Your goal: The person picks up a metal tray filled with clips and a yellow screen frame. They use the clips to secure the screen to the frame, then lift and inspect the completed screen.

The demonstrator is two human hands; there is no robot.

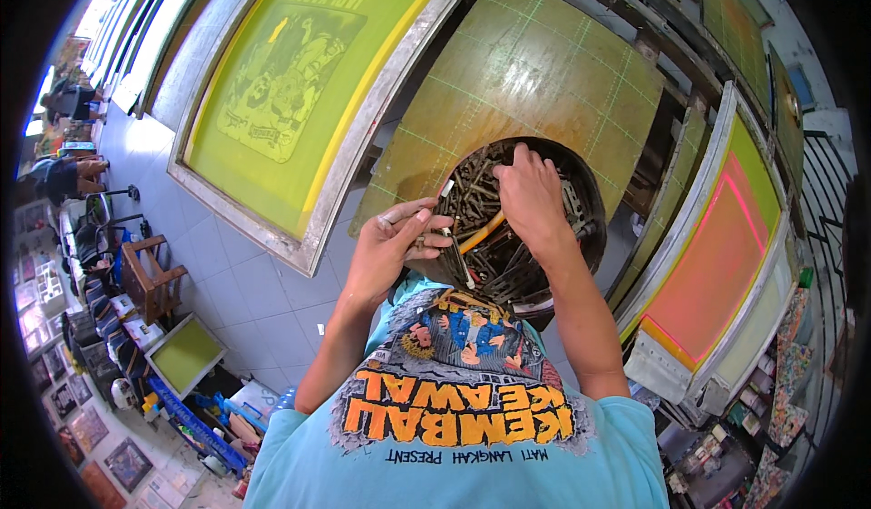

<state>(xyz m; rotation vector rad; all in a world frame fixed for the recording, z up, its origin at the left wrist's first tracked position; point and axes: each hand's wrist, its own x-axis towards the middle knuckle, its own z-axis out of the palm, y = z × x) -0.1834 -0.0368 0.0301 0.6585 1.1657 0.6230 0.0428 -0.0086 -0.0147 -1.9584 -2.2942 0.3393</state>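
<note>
A round, dark tub [596,223] full of loose screws and bolts [474,179] sits before me at the near edge of a wooden board. My right hand [529,187] reaches down into it, fingertips bent together among the metal pieces. Whatever lies between those fingertips is hidden. Beside the tub's left rim, my left hand [404,235] is curled, palm partly up, with the thumb against the fingers. Small greyish bits seem to show in it, too small to name. A yellow-orange stick-like piece [483,233] lies across the contents between both hands.
The wooden board [522,64] carries green grid lines. To its left lies a framed yellow-green printing screen [281,83]; on the right stands another screen with a pink-orange area [712,273]. A wooden stool [154,278] is on the tiled floor [259,287] at left.
</note>
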